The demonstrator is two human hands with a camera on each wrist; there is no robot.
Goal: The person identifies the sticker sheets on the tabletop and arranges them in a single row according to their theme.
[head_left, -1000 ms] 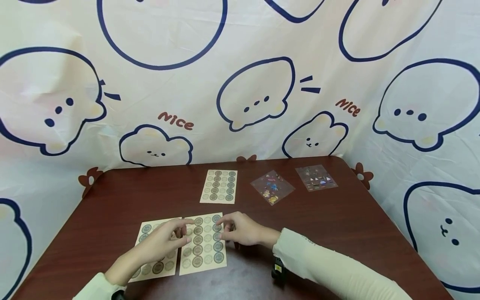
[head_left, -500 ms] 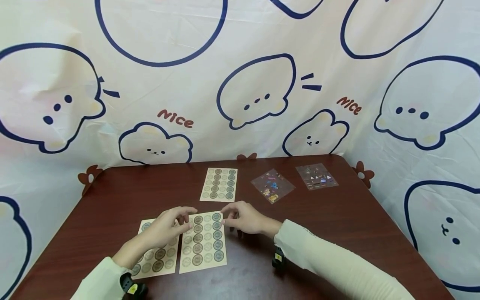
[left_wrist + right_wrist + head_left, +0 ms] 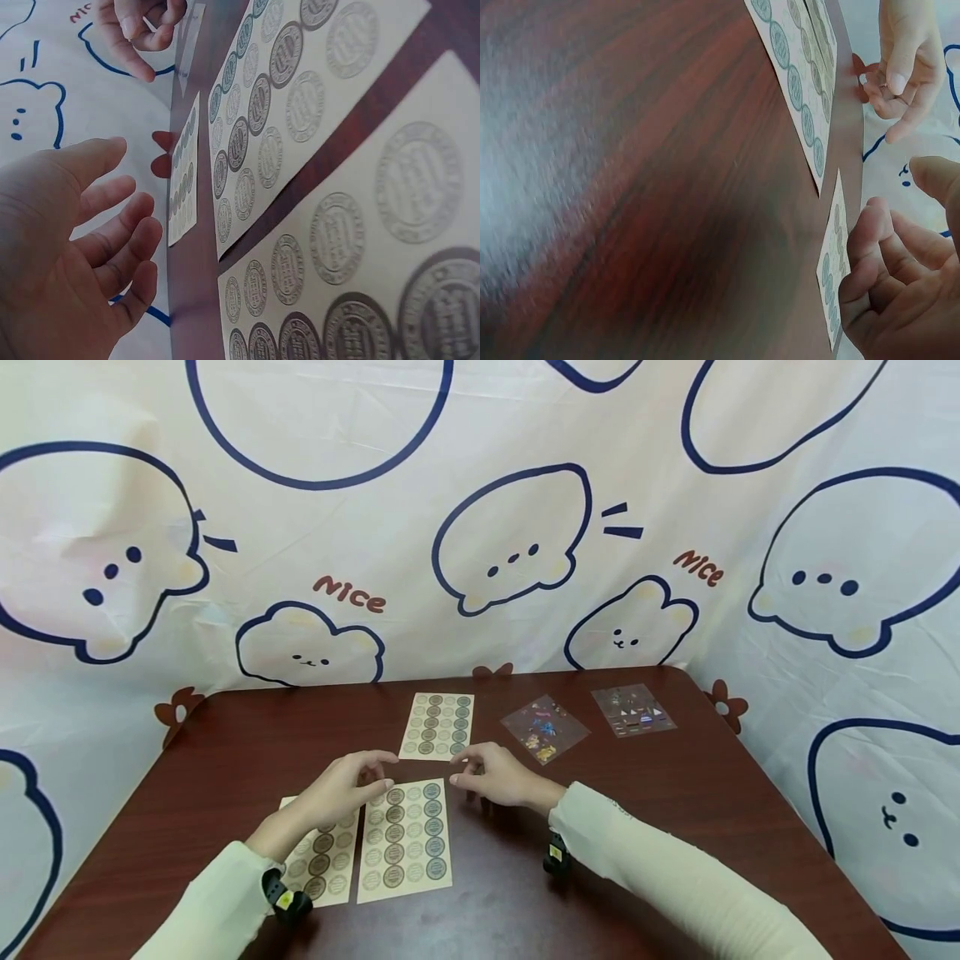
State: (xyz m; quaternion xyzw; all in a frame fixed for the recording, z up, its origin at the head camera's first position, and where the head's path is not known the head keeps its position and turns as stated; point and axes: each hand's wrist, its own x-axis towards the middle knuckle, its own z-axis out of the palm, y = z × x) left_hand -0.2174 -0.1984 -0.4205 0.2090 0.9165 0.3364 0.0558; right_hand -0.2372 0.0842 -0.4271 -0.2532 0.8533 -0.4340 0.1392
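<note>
On the dark wood-grained surface [image 3: 502, 910], three cream sheets of round seal stickers are laid flat. The far sheet [image 3: 437, 725] is set beyond the other two, while the near right sheet [image 3: 405, 839] and the near left sheet [image 3: 330, 864] are placed side by side, parted by a thin strip of wood. Part of the near left sheet is hidden by the left hand [image 3: 345, 789], whose grip is slack, thumb and forefinger apart, with nothing held. The right hand [image 3: 502, 774] is poised near the far sheet's lower right corner, its grip likewise parted and unladen; whether that corner is touched cannot be told. Farther right, a clear film with coloured motifs [image 3: 546, 731] is seen lying askew.

Trouble would most likely be caused by the sheets' thinness: if the far sheet were pinched at one corner only, it could be creased or twisted. By a low left thumb, the near right sheet could be nudged over its neighbour, so narrow is the gap. A sticker's rim might also be lifted by a caught fingernail.
</note>
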